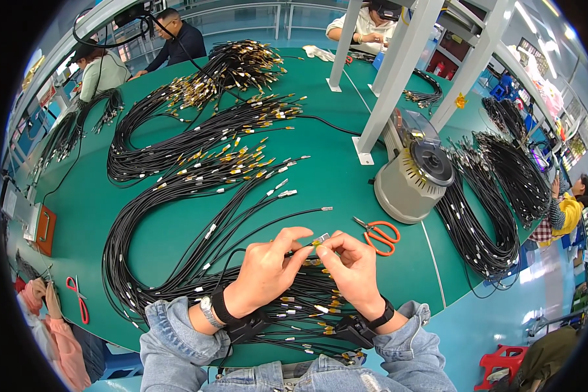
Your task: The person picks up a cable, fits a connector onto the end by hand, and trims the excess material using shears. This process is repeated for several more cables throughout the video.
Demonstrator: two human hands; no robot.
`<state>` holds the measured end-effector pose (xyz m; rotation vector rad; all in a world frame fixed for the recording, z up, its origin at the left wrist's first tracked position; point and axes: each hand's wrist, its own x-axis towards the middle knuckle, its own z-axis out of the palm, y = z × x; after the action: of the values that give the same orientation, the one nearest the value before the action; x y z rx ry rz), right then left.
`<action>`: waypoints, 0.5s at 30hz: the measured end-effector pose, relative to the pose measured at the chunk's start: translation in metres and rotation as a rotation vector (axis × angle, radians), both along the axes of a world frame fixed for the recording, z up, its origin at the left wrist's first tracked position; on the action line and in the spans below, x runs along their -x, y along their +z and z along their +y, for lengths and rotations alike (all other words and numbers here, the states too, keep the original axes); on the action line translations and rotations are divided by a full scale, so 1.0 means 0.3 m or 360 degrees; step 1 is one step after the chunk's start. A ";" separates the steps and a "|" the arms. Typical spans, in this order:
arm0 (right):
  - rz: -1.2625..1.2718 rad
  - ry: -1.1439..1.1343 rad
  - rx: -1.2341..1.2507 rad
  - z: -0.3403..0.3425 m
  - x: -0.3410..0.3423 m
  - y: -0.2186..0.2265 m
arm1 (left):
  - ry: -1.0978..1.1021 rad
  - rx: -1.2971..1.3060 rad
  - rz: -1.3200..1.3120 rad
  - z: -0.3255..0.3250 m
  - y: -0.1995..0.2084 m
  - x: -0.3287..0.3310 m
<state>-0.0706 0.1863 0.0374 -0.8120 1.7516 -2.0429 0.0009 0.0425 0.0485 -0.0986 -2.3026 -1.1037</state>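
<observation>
My left hand [264, 271] and my right hand [353, 264] meet above the near edge of a green table [333, 176]. Both pinch the end of one thin black cable [302, 249], where a small yellow and silver sleeve [320, 240] sits between the fingertips. Under my hands lies a bundle of black cables [294, 307] with yellow and white tags near their ends. Both wrists wear black straps, and the left one also has a watch.
Orange-handled scissors [380, 234] lie just right of my hands. A grey tape dispenser machine [415, 173] stands behind them. Long cable bundles [196, 140] loop across the table, and more [496, 196] lie at right. White frame posts [389, 85] rise from the table. Other people sit around.
</observation>
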 end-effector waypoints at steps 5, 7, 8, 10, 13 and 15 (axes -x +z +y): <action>-0.0027 -0.0032 -0.0074 0.004 0.001 0.006 | -0.0005 0.0008 0.0003 0.000 -0.002 -0.001; -0.0061 -0.0041 -0.0083 0.004 0.002 0.007 | -0.0005 0.0016 0.0005 0.000 0.000 -0.001; -0.0061 -0.0041 -0.0083 0.004 0.002 0.007 | -0.0005 0.0022 0.0008 0.001 0.002 -0.001; -0.0054 -0.0044 -0.0084 0.004 0.002 0.006 | -0.0006 0.0029 0.0010 0.002 0.002 -0.001; -0.0056 -0.0045 -0.0083 0.003 0.002 0.006 | -0.0011 0.0026 0.0041 0.002 0.000 0.001; -0.0065 -0.0043 -0.0081 0.003 0.001 0.007 | -0.0011 0.0032 0.0053 0.003 0.000 0.001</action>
<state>-0.0710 0.1872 0.0395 -0.7304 1.7940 -2.0091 0.0008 0.0433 0.0484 -0.1315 -2.2856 -1.0744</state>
